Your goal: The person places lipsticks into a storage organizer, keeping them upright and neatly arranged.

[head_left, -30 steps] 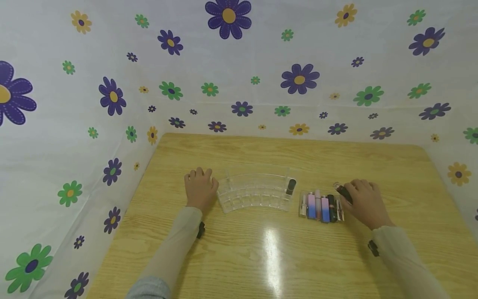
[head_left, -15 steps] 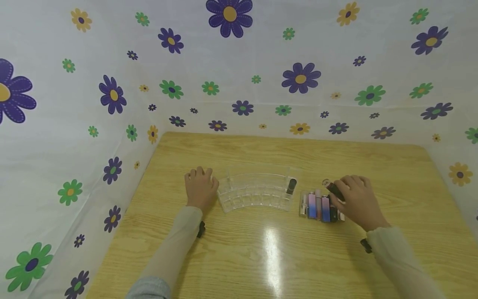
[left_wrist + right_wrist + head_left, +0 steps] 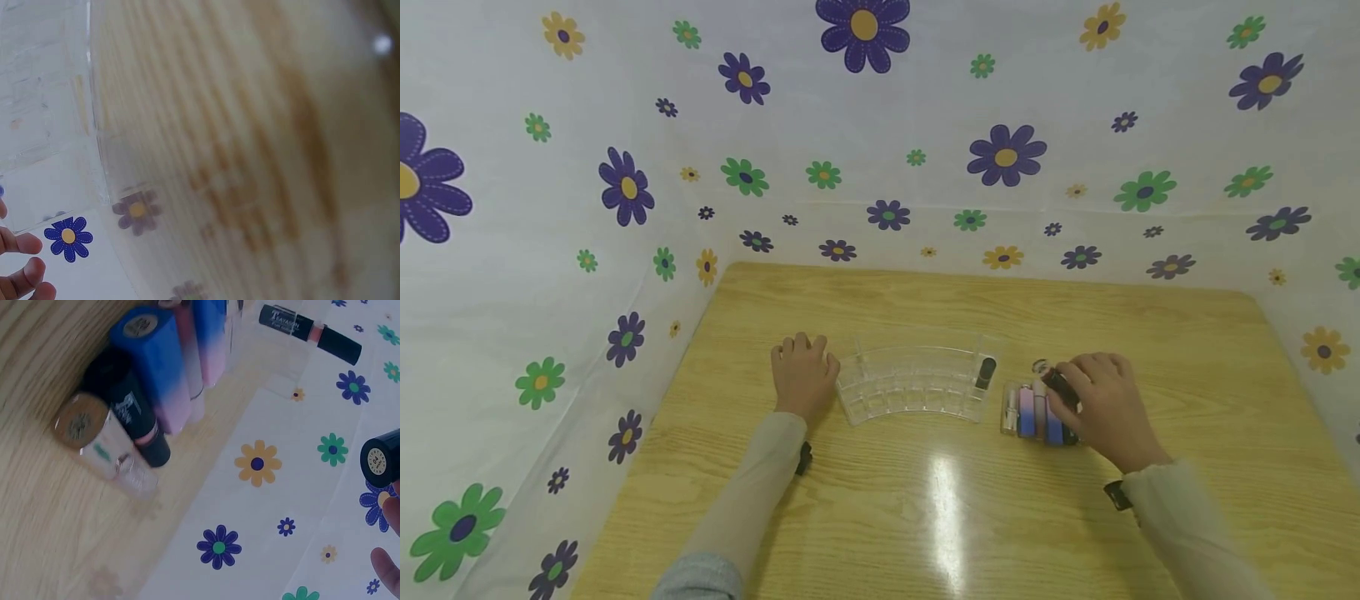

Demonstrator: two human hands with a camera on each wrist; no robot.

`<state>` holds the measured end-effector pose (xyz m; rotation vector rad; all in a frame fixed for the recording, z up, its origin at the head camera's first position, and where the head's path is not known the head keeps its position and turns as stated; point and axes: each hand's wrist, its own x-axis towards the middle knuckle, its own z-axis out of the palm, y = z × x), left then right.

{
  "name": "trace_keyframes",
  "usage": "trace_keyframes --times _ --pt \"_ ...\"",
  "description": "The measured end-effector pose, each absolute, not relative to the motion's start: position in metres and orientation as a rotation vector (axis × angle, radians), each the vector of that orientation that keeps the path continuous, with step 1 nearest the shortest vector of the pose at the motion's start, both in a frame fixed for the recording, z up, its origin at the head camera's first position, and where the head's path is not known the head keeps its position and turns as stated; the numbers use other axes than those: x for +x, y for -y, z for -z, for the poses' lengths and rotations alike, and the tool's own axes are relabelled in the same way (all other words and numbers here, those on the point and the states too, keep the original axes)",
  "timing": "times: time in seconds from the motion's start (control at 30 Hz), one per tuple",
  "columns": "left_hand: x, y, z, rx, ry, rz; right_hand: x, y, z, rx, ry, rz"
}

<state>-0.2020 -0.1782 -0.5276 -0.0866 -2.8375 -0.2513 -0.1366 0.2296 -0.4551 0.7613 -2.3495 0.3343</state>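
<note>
The two hands are well apart. The right hand (image 3: 1101, 408) grips a dark lipstick tube (image 3: 1062, 387) over the right part of a side-by-side row of cosmetic tubes; the tube's clear end points toward the far left, and its base bears a round label in the right wrist view. The row includes two pink-and-blue tubes (image 3: 1026, 414), a black tube with a pink band (image 3: 128, 406) and a tube with a brown base (image 3: 80, 422). The clear curved organizer (image 3: 917, 413) stands on the wood-grain surface (image 3: 865, 517), left of the row. A black lipstick (image 3: 986, 373) occupies its right end. The left hand (image 3: 802, 379), fingers loosely bent, holds nothing just beside the organizer's left end; contact cannot be confirmed. Flower-printed cloth (image 3: 940, 108) borders the surface.
</note>
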Motion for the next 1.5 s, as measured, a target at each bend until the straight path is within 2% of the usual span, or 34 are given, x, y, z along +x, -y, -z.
trace_keyframes --times 0.47,0.9,1.5 --pt "-0.201 0.180 0.525 -0.077 2.862 0.250 -0.132 -0.176 0.481 0.673 2.319 -0.517" --pt "-0.199 0.179 0.523 -0.076 2.849 0.271 -0.130 -0.125 0.505 0.376 2.342 -0.678" --pt "-0.200 0.178 0.527 -0.093 2.818 0.253 -0.144 -0.096 0.521 0.182 2.231 -0.587"
